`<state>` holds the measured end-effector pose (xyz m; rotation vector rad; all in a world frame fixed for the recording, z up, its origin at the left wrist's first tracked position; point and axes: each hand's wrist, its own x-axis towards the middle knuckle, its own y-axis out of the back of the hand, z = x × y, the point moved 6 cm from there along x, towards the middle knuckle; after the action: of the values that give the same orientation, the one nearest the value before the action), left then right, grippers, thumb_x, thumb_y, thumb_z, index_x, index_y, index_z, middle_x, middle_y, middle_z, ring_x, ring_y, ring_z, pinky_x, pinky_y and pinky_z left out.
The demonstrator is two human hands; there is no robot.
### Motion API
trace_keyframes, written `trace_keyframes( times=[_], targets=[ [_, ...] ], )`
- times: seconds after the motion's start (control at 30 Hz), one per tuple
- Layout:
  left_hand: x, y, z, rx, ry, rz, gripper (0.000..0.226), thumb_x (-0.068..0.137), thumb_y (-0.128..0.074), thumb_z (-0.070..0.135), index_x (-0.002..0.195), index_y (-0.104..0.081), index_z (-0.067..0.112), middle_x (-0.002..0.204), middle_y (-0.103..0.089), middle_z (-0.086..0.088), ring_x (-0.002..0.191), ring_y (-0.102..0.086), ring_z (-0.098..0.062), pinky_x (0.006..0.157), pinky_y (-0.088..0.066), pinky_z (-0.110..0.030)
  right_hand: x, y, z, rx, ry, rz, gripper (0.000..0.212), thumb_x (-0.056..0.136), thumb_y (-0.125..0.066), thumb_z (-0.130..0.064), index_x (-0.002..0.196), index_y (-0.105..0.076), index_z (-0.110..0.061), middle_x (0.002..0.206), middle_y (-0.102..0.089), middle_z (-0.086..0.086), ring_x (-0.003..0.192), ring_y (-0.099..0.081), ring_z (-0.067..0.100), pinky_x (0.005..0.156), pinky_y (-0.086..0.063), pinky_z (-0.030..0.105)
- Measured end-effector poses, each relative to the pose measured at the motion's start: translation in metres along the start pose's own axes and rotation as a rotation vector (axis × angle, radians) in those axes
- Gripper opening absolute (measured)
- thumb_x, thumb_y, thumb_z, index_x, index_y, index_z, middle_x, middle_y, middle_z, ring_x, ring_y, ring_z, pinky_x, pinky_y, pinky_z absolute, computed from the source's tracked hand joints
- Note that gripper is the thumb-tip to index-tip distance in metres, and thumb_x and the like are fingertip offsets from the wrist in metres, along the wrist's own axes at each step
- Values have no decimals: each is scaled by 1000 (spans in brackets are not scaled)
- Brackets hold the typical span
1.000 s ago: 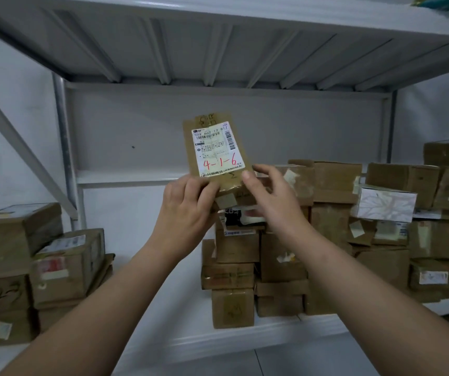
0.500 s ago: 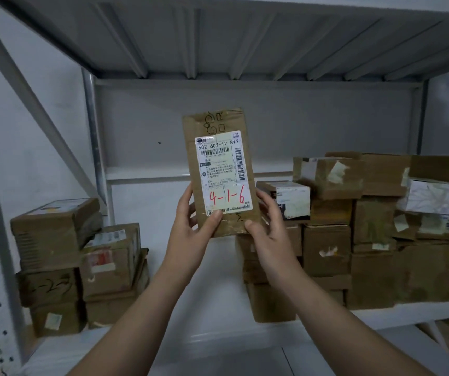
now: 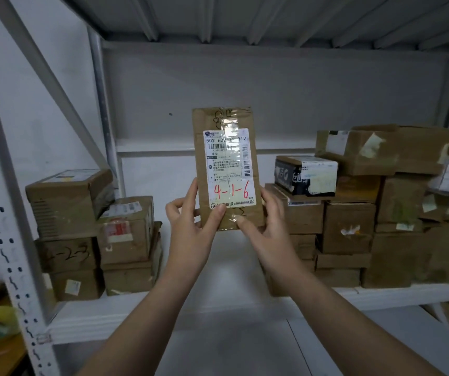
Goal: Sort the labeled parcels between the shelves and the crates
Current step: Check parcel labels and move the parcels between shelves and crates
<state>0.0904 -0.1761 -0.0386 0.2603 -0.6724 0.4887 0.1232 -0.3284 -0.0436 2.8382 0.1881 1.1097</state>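
While both arms reach forward from the bottom of the head view, a flat brown parcel (image 3: 227,169) stands upright in the air in front of the white metal shelf (image 3: 217,302), above its bare middle stretch. The left hand (image 3: 190,226) is clamped on the parcel's lower left edge, thumb pressed on the front. The right hand (image 3: 268,226) is clamped on the lower right edge, thumb likewise across the front. A white shipping label (image 3: 228,169) covers most of the parcel's face, with "4-1-6" written on it in red. On the shelf to the left sits a small stack of cardboard boxes (image 3: 93,234). To the right a larger pile of boxes (image 3: 380,213) reaches the frame's edge, and a dark box (image 3: 306,175) rests on top of it, near the parcel.
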Motion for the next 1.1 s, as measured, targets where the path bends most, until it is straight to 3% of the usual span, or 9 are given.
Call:
trace_keyframes(
  times=[0.07,0.17,0.23,0.37,0.5,0.57,0.67,0.77,1.1],
  targets=[
    [-9,10,-16,64,43,22,63,87,-62,40,143,-33,41,116,-38,10,102,-49,10,84,-42,-9,-8,-14,11,-27,-2,-52,72,85,-69,-15,144,-30,-28,144,-29,-9,135,-30,2,112,-34,37],
    [-24,26,-34,109,50,25,52,88,-62,36,136,-43,38,122,-49,10,107,-49,10,87,-41,-12,-20,-36,25,-13,-25,-142,80,85,-71,-24,146,-23,-40,142,-33,-17,128,-36,-8,100,-38,15],
    [-35,34,-40,70,38,-9,48,87,-66,29,124,-45,49,119,-57,20,107,-54,8,79,-46,-9,-24,-49,32,28,-45,-155,79,84,-71,-23,145,-24,-42,141,-37,-15,122,-40,-13,90,-40,4],
    [-49,49,-50,76,17,-106,64,85,-69,20,119,-35,63,121,-53,35,113,-51,10,88,-42,-6,-27,-71,39,29,-35,-120,64,89,-65,-14,137,-32,-41,135,-38,-9,115,-34,-26,80,-37,-3],
    [-33,82,-44,427,-130,-27,51,90,-61,8,135,-45,27,133,-45,3,119,-44,-3,98,-37,-11,-8,-99,31,75,-18,-112,48,91,-63,-16,134,-46,-28,135,-41,0,115,-41,-18,90,-41,5],
    [-16,103,-37,506,-171,37,44,91,-57,5,133,-51,17,129,-40,1,119,-44,-11,100,-39,-24,7,-119,21,83,2,-155,54,89,-66,-16,136,-42,-29,134,-39,-1,113,-39,-21,91,-38,3],
    [9,133,-24,635,-226,83,40,92,-56,7,131,-53,17,131,-41,-2,111,-44,-6,94,-39,-22,28,-152,10,8,40,-237,68,85,-69,-12,142,-34,-26,139,-33,0,111,-35,-18,90,-35,-1],
    [31,155,-20,760,-241,79,40,92,-55,8,130,-53,17,130,-43,-3,106,-47,-9,88,-40,-20,44,-176,3,-102,53,-229,67,86,-68,-16,143,-34,-25,143,-35,-1,120,-37,-3,104,-37,17],
    [53,176,-43,947,-237,-70,37,92,-53,9,129,-53,8,127,-49,-11,103,-56,-27,78,-45,-29,52,-212,14,-519,131,-110,52,90,-61,-39,136,-40,-29,126,-56,-4,112,-50,17,84,-44,32]
  ],
)
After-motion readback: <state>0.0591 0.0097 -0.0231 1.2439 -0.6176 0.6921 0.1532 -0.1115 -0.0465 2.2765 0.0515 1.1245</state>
